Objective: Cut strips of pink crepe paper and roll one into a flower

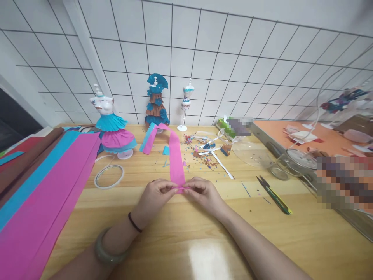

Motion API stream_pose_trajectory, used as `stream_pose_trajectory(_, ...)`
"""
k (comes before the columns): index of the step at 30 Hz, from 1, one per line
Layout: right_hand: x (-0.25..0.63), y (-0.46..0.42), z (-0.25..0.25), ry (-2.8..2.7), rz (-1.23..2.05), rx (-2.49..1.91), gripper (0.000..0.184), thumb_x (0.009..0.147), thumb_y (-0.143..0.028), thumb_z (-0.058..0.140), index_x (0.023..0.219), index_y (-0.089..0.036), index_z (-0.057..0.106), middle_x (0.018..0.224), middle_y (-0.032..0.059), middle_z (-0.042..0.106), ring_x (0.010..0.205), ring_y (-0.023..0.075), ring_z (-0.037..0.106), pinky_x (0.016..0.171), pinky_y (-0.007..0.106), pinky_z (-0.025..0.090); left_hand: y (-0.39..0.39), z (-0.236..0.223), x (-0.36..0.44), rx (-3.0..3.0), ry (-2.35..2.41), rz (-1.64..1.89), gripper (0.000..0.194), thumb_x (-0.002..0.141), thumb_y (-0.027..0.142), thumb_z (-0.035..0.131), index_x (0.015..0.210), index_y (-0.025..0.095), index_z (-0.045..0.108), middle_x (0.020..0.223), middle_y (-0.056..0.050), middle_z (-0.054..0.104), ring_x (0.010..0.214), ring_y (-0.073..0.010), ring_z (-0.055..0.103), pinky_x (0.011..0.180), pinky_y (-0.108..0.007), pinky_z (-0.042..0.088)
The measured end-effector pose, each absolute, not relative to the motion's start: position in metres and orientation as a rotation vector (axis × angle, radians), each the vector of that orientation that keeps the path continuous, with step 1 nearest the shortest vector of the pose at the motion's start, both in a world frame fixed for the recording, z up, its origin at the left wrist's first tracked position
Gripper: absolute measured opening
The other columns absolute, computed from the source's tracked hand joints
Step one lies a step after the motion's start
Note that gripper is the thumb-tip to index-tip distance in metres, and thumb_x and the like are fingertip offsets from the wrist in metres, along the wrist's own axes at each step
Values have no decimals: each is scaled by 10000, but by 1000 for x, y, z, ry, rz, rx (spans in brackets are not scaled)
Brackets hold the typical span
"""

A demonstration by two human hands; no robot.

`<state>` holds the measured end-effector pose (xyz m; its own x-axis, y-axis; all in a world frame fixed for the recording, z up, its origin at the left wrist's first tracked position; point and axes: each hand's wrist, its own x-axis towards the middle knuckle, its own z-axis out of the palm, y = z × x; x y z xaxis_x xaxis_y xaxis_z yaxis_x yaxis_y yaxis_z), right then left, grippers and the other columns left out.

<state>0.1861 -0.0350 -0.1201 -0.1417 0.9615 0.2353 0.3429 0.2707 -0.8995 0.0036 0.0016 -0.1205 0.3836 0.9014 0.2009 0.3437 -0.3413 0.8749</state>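
A long pink crepe paper strip (pixel 176 159) runs away from me across the wooden table, its far part bending left to a blue-edged end. My left hand (pixel 159 194) pinches the near end of the strip at its left side, fingers closed. On the right side of that same end, my right hand (pixel 204 192) pinches it too. Between the fingertips the end looks folded over in a narrow band. Beyond the strip stands a small dress form in a blue and pink paper skirt (pixel 119 138), left of another dressed in blue and brown ruffles (pixel 157 103).
Pink, blue and brown paper sheets (pixel 52 186) cover the left side, beside a tape roll (pixel 109 177). Paper scraps (pixel 206 159) litter the middle back near a smaller dress form (pixel 187 101). Thread snips (pixel 274 194) lie at right, before a clear spool (pixel 297 161).
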Motion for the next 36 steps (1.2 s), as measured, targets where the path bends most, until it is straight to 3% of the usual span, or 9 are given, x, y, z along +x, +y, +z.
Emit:
stream_pose_trajectory(17, 186, -35, -115, -1674, 860, -1222, 181, 813, -338, 577, 827, -206, 701, 836, 63, 638, 765, 153, 574, 701, 289, 468, 0, -117, 5, 1854, 1065, 875, 202, 741, 334, 603, 707, 144, 660, 675, -33, 668, 614, -127, 583, 572, -214, 468)
stream_pose_trajectory(25, 182, -38, -117, -1685, 875, -1234, 175, 775, -342, 623, 829, -190, 690, 806, 57, 638, 733, 148, 574, 670, 276, 463, -4, -109, 6, 1929, 1058, 829, 134, 739, 267, 587, 696, 161, 656, 688, -22, 676, 650, -134, 599, 611, -221, 474)
stream_pose_trajectory(31, 183, -37, -114, -1638, 870, -1235, 190, 776, -364, 618, 790, -189, 693, 788, 57, 630, 725, 148, 569, 657, 275, 458, -3, -106, 7, 1924, 1057, 865, 156, 741, 286, 582, 672, 155, 631, 626, -7, 643, 576, -113, 557, 541, -198, 446)
stream_pose_trajectory(36, 183, -37, -115, -1635, 887, -1200, 170, 782, -345, 614, 788, -193, 690, 782, 52, 631, 723, 144, 574, 651, 267, 455, -2, -108, 6, 2020, 1081, 851, 142, 748, 282, 580, 751, 161, 653, 654, -12, 627, 616, -126, 548, 588, -223, 448)
